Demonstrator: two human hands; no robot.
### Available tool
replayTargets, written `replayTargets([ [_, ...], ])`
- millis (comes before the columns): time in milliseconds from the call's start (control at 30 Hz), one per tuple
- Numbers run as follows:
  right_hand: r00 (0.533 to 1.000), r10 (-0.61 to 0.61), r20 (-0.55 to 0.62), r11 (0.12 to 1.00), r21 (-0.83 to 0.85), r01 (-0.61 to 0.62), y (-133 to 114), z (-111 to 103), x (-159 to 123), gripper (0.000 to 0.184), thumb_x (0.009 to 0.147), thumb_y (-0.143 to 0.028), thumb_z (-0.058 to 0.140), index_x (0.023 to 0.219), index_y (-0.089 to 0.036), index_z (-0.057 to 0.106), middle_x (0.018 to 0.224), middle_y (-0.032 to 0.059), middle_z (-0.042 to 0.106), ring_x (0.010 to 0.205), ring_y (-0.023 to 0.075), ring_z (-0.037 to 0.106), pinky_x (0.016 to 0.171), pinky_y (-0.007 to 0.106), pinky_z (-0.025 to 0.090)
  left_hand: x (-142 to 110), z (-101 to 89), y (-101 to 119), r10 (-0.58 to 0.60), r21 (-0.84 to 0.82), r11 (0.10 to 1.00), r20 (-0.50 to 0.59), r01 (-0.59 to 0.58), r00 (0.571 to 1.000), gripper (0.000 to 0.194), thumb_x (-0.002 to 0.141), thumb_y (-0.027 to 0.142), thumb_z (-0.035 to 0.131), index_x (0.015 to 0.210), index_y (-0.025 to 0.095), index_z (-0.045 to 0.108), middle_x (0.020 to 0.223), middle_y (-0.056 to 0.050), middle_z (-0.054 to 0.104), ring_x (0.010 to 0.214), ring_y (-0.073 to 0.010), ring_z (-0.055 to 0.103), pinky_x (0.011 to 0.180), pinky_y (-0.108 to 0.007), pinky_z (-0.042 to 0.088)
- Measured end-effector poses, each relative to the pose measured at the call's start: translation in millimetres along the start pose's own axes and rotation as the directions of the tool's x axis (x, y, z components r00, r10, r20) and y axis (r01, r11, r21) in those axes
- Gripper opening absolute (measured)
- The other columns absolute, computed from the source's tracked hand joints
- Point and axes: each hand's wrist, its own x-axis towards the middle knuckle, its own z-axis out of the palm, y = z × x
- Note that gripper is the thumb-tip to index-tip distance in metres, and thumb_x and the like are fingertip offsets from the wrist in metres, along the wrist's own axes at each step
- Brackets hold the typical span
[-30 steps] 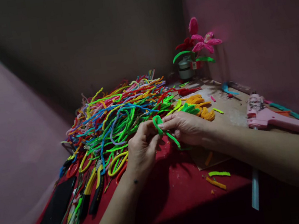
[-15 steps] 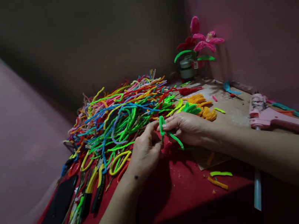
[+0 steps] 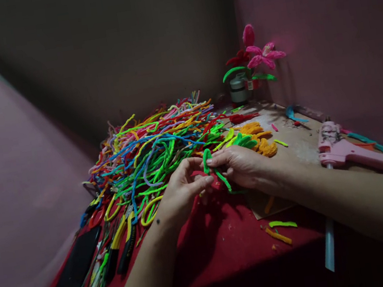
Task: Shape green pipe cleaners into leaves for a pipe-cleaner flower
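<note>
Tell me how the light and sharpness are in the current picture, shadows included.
Head view: dim overall; dark shadow under the front of the red cloth and a softer one on it below the hands; the pink glue gun reads clearly, its metal top less so; the black phone-like slab is nearly featureless; no strong glare.

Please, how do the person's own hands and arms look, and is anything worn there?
The left hand and right hand are bare, and no watch or bracelet shows. No sleeve shows on either forearm. By the left wrist is a small, dark mark.
</note>
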Motion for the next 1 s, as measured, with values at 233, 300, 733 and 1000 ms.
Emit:
replayTargets([
  [233,0.999,-0.011,-0.043,0.998,-0.054,0.008,2.2,-1.7,2.2,0.011,0.063,-0.01,0.058,0.054,-0.013,0.051,0.045,-0.0024,0.046,0.041,0.0068,0.038,0.042,0.023,0.029,1.3,4.5,-8.2,-0.145,-0.091,0.985,0.023,0.147,0.989,0.02,0.069,0.028,0.065,0.078,0.014,0.053,0.052,0.004,0.054,0.034,-0.0041,0.041,0.036,-0.017,0.032],
  [300,0.996,-0.051,-0.075,0.996,-0.081,0.044,2.2,-1.1,2.1,0.012,0.063,-0.009,0.056,0.053,-0.013,0.051,0.044,-0.0017,0.047,0.04,0.0069,0.04,0.041,0.022,0.027,1.1,3.5,-6.6,-0.162,-0.117,0.98,0.013,0.162,0.987,0.018,0.071,0.027,0.063,0.073,0.014,0.051,0.051,0.002,0.056,0.034,-0.0053,0.042,0.034,-0.016,0.032],
  [733,0.995,-0.072,-0.072,0.99,-0.125,0.062,4.3,-1.6,3.3,0.013,0.063,-0.01,0.057,0.053,-0.014,0.05,0.043,-0.0017,0.05,0.037,0.0079,0.044,0.039,0.021,0.031,3.0,7.0,-6.7,-0.154,-0.145,0.978,-0.032,0.148,0.988,0.023,0.072,0.034,0.062,0.075,0.012,0.054,0.063,-0.001,0.058,0.042,-0.0067,0.05,0.034,-0.016,0.038],
  [1000,0.991,-0.127,-0.029,0.987,-0.101,0.124,6.0,-1.6,3.5,0.012,0.062,-0.014,0.059,0.052,-0.014,0.051,0.043,-0.0029,0.048,0.038,0.0065,0.042,0.039,0.021,0.029,3.6,7.4,-6.4,-0.156,-0.173,0.974,-0.029,0.149,0.987,0.023,0.071,0.035,0.061,0.074,0.015,0.05,0.053,0.005,0.052,0.032,-0.0041,0.041,0.029,-0.016,0.033],
])
